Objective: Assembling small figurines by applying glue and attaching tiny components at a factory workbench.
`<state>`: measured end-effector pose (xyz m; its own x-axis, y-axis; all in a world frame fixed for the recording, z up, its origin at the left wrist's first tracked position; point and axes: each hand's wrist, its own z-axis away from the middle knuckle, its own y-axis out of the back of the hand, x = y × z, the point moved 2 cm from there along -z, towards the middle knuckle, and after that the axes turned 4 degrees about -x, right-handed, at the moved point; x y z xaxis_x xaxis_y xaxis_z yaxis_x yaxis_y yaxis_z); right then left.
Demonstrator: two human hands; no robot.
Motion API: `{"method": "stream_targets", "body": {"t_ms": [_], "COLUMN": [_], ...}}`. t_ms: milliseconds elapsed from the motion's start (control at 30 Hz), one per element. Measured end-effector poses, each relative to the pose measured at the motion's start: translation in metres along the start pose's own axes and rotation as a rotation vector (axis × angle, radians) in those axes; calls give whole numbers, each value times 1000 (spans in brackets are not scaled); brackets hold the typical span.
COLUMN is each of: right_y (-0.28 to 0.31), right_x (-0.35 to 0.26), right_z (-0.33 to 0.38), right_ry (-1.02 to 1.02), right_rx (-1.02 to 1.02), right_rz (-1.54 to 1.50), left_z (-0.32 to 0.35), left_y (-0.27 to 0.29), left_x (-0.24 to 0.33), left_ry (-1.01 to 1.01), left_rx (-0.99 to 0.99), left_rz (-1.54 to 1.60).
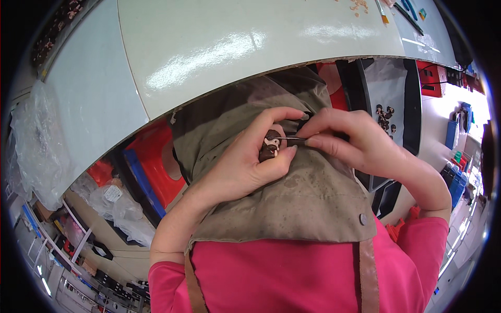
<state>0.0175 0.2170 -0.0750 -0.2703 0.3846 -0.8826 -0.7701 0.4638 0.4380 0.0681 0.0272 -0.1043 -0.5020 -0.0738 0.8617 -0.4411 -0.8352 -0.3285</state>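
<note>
Brown and cream figurine, small, at the centre of the frame, cradled in the left hand. Left forefinger arches above it, thumb lies below; their tips stand apart, the piece lodged further back, in the crook between them. Other left fingers mostly hidden; cannot tell how they curl.

Right hand enters from the right of the frame. Thumb and forefinger pinch a thin dark tool, its slender tip pointing left at the figurine's pale patch. Pressing or just over the surface: cannot tell.

Reasons, as I judge them: the left grip leaves the pale side exposed; the short hold on the tool should give fine control; working close over the lap likely steadies both wrists. Olive-brown apron spreads beneath the hands, probably shielding the pink shirt.

Figurine versus fingers: left of the right fingertips and apart from them, the tool spanning the gap; set back from both left tips.

Surroundings: pale table across the top. Tan scraps at its upper edge, what looks like a brush beside them. Dark tray at right, similar brown pieces on a plastic sheet, seemingly within easy right-hand reach. Clear bag, far left.
</note>
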Motion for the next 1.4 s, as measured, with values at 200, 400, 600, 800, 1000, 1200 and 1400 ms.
{"method": "stream_targets", "body": {"t_ms": [200, 400, 600, 800, 1000, 1200, 1400], "right_y": [8, 2, -1, 5, 9, 16, 14], "right_x": [-32, -23, -12, -18, -20, -41, -31], "right_z": [0, 1, -2, -4, -5, -1, -4], "right_ry": [202, 9, -395, -736, -752, 123, 49], "right_rx": [-72, -89, -115, -222, -260, -201, -265], "right_rz": [764, 337, -379, -753, -717, 641, 462], "left_z": [0, 0, 1, 0, 0, 0, 1], "left_y": [1, 2, 3, 2, 2, -2, -1], "left_x": [-3, -5, -4, -3, -3, -8, -12], "left_ry": [7, 28, 65, 78, 71, 92, 80], "left_rx": [-4, 6, 14, 14, -25, -87, -94], "left_rz": [-7, 40, 89, 92, 79, 104, 87]}}
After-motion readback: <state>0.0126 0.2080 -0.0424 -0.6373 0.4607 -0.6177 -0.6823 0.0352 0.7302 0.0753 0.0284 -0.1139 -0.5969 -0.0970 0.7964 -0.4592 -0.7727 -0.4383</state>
